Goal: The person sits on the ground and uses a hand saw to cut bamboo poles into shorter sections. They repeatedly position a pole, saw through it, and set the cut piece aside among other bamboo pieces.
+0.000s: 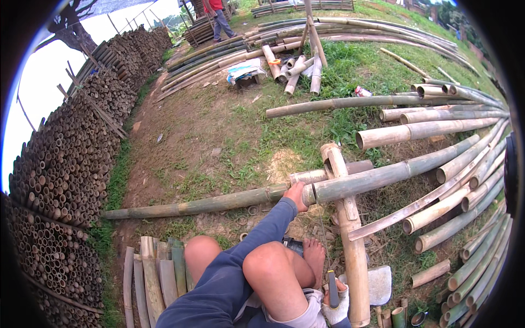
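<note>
A long green-brown bamboo pole (pixel 377 177) lies across in front of me. My left hand (pixel 296 195) is closed over it, just left of a dark cut line where a thin saw blade (pixel 320 229) meets it. Wearing a white glove, my right hand (pixel 336 307) grips the dark handle (pixel 333 290) of this handsaw near my body. Under the pole runs a thick pale bamboo support (pixel 354 262), notched at its far end. Further left, a bamboo length (pixel 219 203) continues in line with the pole; my hand hides whether the two join.
Loose bamboo poles (pixel 437 113) fan out on the right. Tall stacks of cut bamboo (pixel 65 164) line the left. Short bamboo lengths (pixel 150 270) stand beside my knee. A flat pale blade-like piece (pixel 379 285) lies right of the support. Far off, a person in red (pixel 213 6) stands by more poles.
</note>
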The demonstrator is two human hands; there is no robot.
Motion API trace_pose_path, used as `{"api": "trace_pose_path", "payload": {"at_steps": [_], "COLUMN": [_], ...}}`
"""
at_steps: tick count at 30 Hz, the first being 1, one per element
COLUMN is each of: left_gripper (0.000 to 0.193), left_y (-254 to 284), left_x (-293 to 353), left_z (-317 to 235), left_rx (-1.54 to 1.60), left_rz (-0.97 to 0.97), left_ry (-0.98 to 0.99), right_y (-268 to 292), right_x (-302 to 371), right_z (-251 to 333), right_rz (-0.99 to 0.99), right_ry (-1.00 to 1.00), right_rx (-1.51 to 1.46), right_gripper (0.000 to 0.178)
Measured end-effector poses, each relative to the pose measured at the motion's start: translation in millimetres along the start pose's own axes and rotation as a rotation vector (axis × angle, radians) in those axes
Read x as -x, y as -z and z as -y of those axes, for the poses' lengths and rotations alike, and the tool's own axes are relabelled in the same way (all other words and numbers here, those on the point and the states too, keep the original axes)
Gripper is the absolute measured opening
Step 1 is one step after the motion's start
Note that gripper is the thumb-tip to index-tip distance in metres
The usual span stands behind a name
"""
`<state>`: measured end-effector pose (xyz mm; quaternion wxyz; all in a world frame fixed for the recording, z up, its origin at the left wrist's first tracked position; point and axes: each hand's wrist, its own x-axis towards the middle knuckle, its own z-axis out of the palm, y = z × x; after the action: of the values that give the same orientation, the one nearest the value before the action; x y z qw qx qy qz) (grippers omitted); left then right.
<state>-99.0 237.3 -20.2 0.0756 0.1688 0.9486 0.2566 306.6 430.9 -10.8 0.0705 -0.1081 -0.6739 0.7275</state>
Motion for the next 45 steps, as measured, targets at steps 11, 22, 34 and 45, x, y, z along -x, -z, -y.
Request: {"api": "trace_pose_path", "payload": {"at_steps": [11, 22, 34, 45], "left_gripper": [0.087, 0.097, 0.118, 0.089], "left_y": [4, 4, 18, 40], "left_x": [4, 0, 29, 79], "left_z": [-5, 4, 56, 11], "left_rx": [0.080, 0.053, 0.421, 0.919], "left_rz": [-0.038, -0.021, 0.076, 0.624], "left_ry": [0.023, 0.042, 0.070, 0.073], "right_y": [-54, -11, -33, -36], "right_x": [-134, -28, -140, -132], "right_z": [-20, -11, -66, -49], "right_rz": [0.016, -0.043, 0.196, 0.335], "right_ry": [0.262, -0.041, 0.132, -0.055], "right_rx": [0.108, -0.026, 0.770, 0.959], "right_gripper": [0.050, 0.051, 0.084, 0.070]}}
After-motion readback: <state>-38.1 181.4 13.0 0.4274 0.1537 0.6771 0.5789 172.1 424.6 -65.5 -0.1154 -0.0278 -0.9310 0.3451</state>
